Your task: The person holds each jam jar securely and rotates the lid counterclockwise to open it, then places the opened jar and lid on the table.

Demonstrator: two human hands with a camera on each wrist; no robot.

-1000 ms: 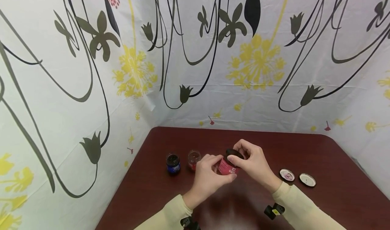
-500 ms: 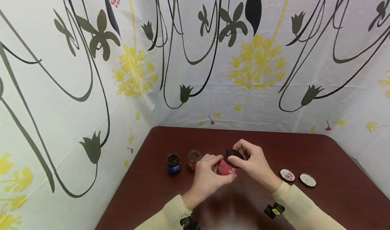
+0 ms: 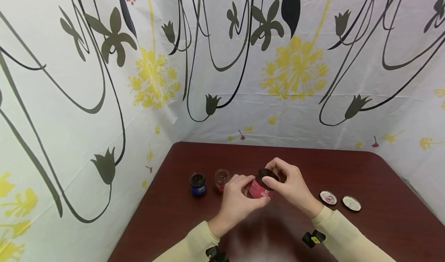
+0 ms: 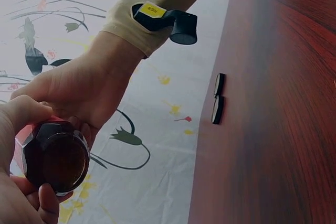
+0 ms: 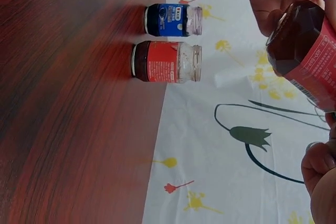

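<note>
A glass jar (image 3: 259, 190) with a pinkish-red label is held tilted above the table. My left hand (image 3: 238, 201) grips its body, thumb on the near side and fingers on the far side. On the jar's top sits a dark lid (image 3: 267, 174), which my right hand (image 3: 289, 183) pinches between thumb and fingers. The left wrist view looks at the jar's dark, faceted glass base (image 4: 60, 161). Dark contents show through the glass (image 5: 296, 35) in the right wrist view.
Left of my hands stand two lidless jars, one blue-labelled (image 3: 198, 185) with dark contents, one red-labelled (image 3: 221, 181) and partly filled. Two lids (image 3: 328, 198) lie with their pale insides up on the dark red table (image 3: 313, 246), right of my right hand. Patterned cloth (image 3: 222, 80) hangs behind.
The head view has tipped slightly downward, so the background sits higher. Both hands keep their hold on the jar and its lid, with no clear movement between them.
</note>
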